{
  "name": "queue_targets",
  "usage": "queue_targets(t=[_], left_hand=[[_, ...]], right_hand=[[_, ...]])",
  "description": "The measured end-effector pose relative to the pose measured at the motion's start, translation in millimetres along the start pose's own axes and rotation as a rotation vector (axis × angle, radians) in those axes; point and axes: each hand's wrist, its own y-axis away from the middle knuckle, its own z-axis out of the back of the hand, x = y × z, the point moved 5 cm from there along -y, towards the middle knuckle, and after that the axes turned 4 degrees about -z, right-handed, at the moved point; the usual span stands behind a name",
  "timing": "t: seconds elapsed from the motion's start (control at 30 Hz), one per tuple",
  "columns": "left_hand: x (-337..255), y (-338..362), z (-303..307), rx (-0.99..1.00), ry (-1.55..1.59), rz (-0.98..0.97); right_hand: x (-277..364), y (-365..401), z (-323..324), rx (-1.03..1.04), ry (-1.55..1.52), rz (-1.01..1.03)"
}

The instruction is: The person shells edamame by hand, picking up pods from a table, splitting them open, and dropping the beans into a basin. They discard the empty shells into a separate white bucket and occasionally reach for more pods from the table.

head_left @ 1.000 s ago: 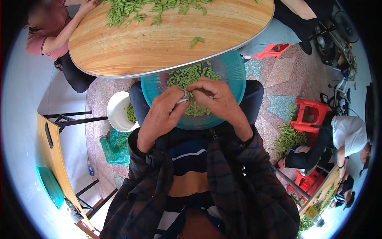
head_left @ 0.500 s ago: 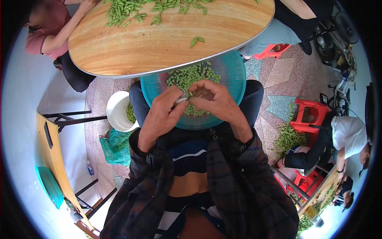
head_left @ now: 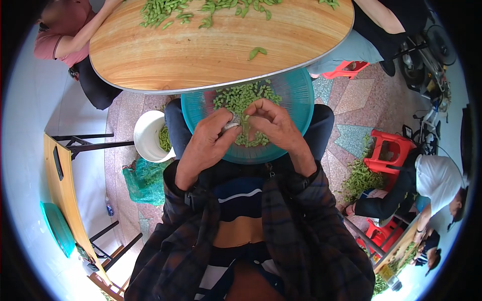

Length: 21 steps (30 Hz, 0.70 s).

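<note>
Over the teal basin on my lap, my two hands meet at the fingertips. A green soybean pod stands roughly upright between them. My right hand is closed in a pinch on it, its index finger arched. My left hand is closed too, thumb and index tip against the pod's other side. Whitish wrapping covers those left fingertips. Loose green soybeans lie in the basin below, partly hidden by my hands.
The wooden table overhangs the basin's far side, with soybean pods on it. A white bucket and green mesh sack stand left. On the right are a red stool and a seated person. Other people sit at the table.
The pod between my fingertips shows more now and stands more upright. My right fingers have shifted slightly. The whole view has moved a little.
</note>
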Motion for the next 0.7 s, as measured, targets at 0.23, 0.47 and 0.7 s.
queue_targets(t=[0.23, 0.47, 0.7], left_hand=[[5.2, 3.0, 1.1, -0.042, -0.023, -0.012], [8.1, 8.9, 2.9, -0.045, -0.049, -0.032], [32.6, 45.8, 44.6, -0.169, -0.137, 0.129]], right_hand=[[6.1, -4.1, -6.8, -0.071, 0.112, -0.001], [6.3, -6.1, -13.5, -0.062, 0.191, -0.04], [-17.2, -11.4, 2.0, -0.123, 0.049, 0.025]])
